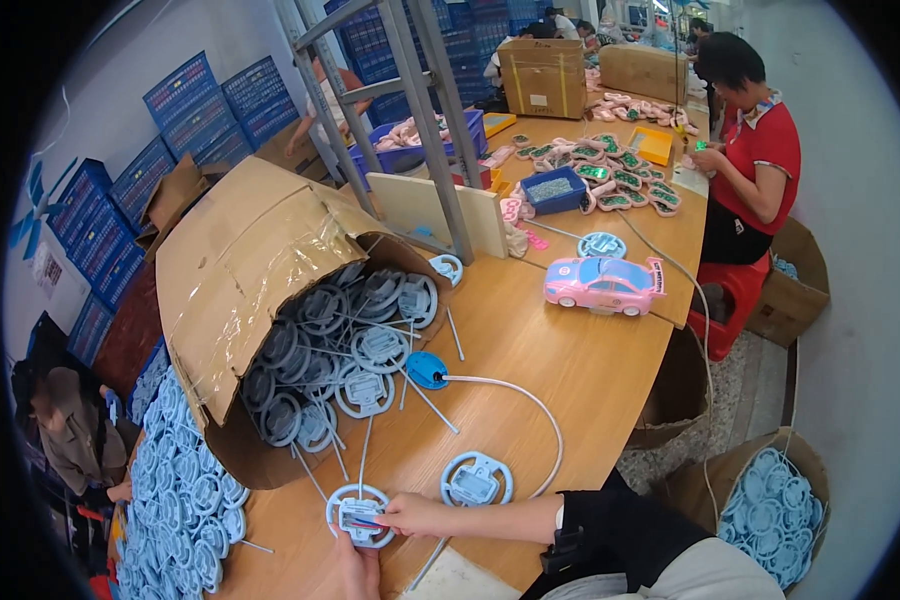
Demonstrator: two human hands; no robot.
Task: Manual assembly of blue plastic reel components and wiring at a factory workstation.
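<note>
My left hand grips the lower edge of a light-blue toy steering wheel above the near table edge. My right hand comes in from the right, its fingers pinched together over the wheel's middle. A thin, dark sliver shows at those fingertips, too small to make out. Right of my hands, a second toy steering wheel lies on the table. Farther up, a blue oval piece is joined to a white cable. Many similar wheels with thin rods spill from a tipped cardboard box.
A pink toy car stands on the wooden table. Beyond it are a blue bin and pink parts with green boards. A metal frame rises behind the box. At right sits a co-worker in red.
</note>
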